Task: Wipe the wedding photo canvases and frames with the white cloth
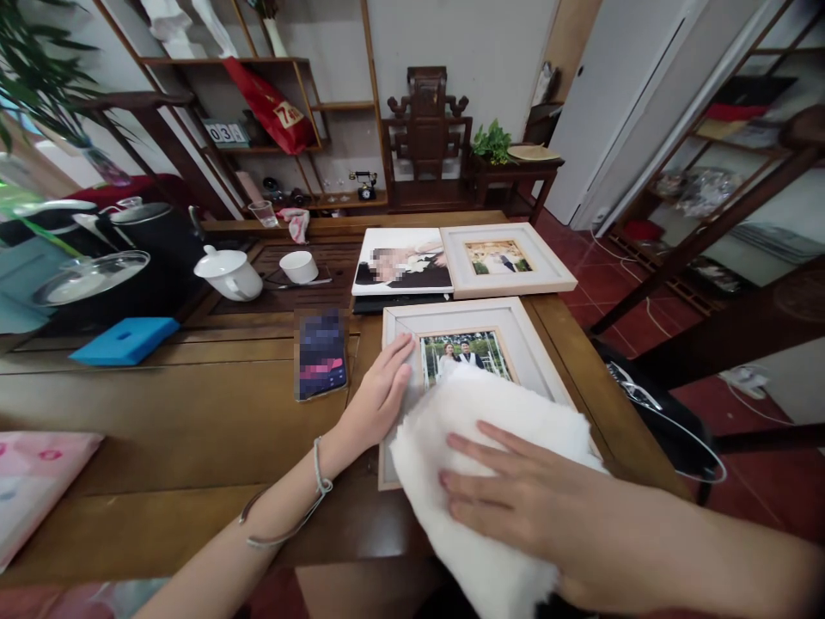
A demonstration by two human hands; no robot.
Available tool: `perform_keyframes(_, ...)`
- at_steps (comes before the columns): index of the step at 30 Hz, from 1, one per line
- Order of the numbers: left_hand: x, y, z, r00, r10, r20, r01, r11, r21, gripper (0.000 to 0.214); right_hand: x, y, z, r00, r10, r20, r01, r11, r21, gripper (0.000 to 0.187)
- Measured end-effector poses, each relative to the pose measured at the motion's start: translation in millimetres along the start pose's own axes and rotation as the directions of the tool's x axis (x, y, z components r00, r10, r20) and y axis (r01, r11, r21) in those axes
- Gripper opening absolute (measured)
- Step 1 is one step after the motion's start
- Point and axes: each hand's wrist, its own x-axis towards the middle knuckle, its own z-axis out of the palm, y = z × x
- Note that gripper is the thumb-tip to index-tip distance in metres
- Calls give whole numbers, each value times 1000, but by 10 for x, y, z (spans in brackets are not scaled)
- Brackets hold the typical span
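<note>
A pale-framed photo (464, 318) lies flat on the wooden table (180, 421) in front of me. My left hand (380, 391) rests flat on the frame's left edge, fingers stretched out. My right hand (516, 499) lies flat, fingers spread, pressing a white fluffy cloth (490, 413) onto the lower part of the frame. The cloth covers the frame's near half and hangs over the table edge.
A phone (320, 352) lies left of the frame. Behind are a second framed photo (509, 258), an unframed canvas print (403, 260), a white teapot (229, 273), a cup (298, 266) and a blue box (125, 340). A pink cloth (32, 473) sits at far left.
</note>
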Motion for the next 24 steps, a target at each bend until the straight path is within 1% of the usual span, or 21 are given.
perform_keyframes(1,2,-2,-3,1000,8,16,-8,1000,25,46,-101,-24,-22,999,28,15,-28,1000,2,82)
perform_keyframes(3,2,-17,-3,998,34,44,-37,997,69,43,-276,-34,-33,990,141,0,-141,990,-33,83)
perform_keyframes(4,0,-27,-1,997,49,52,-53,995,83,43,-348,-12,-22,979,200,-29,-201,978,-63,85)
perform_keyframes(6,-3,-47,4,996,71,54,-76,992,100,42,-454,103,15,954,277,-115,-291,949,-122,89)
perform_keyframes(8,-3,-59,6,995,83,59,-89,990,110,42,-496,316,50,923,321,-212,-359,916,-179,92)
perform_keyframes(11,2,-56,-2,993,89,77,-98,988,119,43,-418,753,53,864,357,-354,-455,855,-248,87)
perform_keyframes(13,5,-45,-11,993,90,83,-99,988,120,45,-284,1036,23,808,385,-446,-530,805,-266,82)
perform_keyframes(15,8,-37,-17,993,89,83,-98,988,117,46,-117,1229,-16,751,414,-515,-598,758,-262,77)
perform_keyframes(16,8,-35,-17,993,88,80,-97,989,113,47,-34,1276,-32,734,426,-529,-619,741,-261,76)
perform_keyframes(17,9,-34,-17,994,86,74,-94,990,108,47,40,1283,-41,731,434,-527,-627,731,-267,76)
perform_keyframes(18,9,-33,-15,994,85,65,-91,991,101,48,101,1252,-43,740,436,-512,-623,731,-278,76)
perform_keyframes(19,10,-33,-12,995,82,55,-87,992,94,47,146,1182,-35,760,435,-484,-608,739,-291,76)
perform_keyframes(21,12,-29,-7,996,75,38,-78,994,80,46,178,952,9,815,423,-396,-549,782,-296,76)
perform_keyframes(24,15,-14,-7,997,64,35,-66,996,67,44,108,514,114,898,366,-246,-421,877,-232,79)
